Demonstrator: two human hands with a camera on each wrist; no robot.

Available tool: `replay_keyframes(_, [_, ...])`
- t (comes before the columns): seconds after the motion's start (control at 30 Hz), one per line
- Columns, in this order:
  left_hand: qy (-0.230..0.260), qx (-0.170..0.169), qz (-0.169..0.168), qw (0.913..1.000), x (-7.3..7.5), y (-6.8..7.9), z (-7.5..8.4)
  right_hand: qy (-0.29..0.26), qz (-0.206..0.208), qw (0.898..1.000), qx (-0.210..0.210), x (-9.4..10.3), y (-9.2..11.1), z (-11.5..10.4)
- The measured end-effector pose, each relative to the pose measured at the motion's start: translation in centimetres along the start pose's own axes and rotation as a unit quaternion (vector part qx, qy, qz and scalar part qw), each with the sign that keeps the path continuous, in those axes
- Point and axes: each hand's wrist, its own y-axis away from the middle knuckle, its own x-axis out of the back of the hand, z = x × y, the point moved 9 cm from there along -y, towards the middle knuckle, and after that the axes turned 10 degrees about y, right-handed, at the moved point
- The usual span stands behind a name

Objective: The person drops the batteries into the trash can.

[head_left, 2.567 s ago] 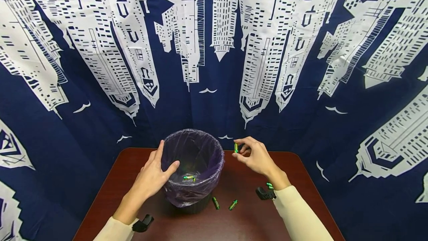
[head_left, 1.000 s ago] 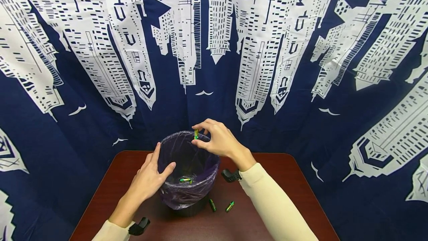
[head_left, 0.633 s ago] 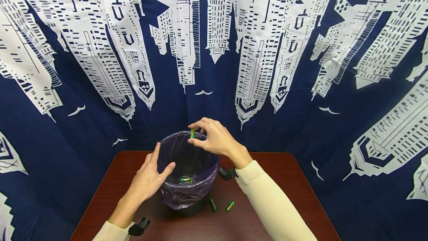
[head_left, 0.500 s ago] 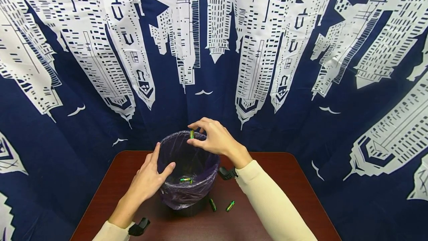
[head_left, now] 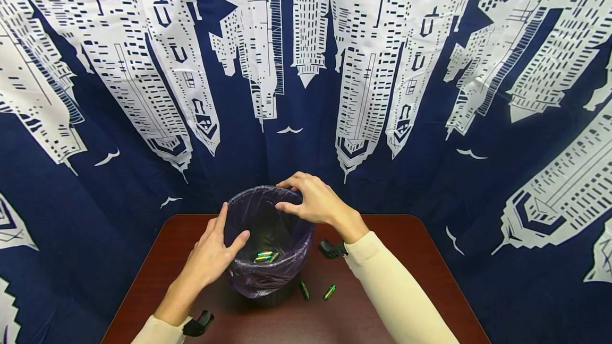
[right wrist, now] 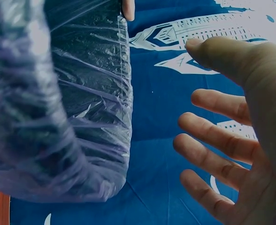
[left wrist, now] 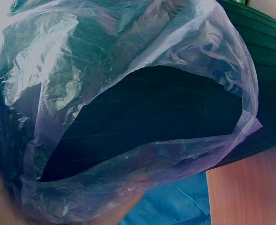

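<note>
My left hand (head_left: 212, 251) rests at the left rim of a dark wastebasket (head_left: 270, 298), fingers fairly straight along the side, thumb extended over the opening. A translucent purple bin liner (head_left: 282, 279) covers the rim and also fills much of the left wrist view, draped over the ribbed bin wall (left wrist: 147, 112). Above the far right rim hovers my right hand (head_left: 315, 200), thumb and fingers apart. The right wrist view confirms that this hand (right wrist: 269, 117) holds nothing. Several green-and-yellow batteries (head_left: 264, 255) lie on the basket's bottom.
Two more batteries lie on the reddish-brown table: one battery (head_left: 304, 290) close to the basket, another battery (head_left: 329, 292) to its right. A navy curtain (head_left: 306, 163) with white buildings hangs behind the table. Each wrist wears a black device (head_left: 198, 324).
The right hand has carried a battery from the right to above the basket and released it. More batteries now show on the bottom. My left hand has stayed at the rim.
</note>
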Motion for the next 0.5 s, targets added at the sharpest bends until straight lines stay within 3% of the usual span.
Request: replay_keyframes(0.5, [0.002, -0.01, 0.002, 0.9999, 0.1, 0.1, 0.4, -0.023, 0.036, 0.999, -0.003, -0.1, 3.0, 2.3])
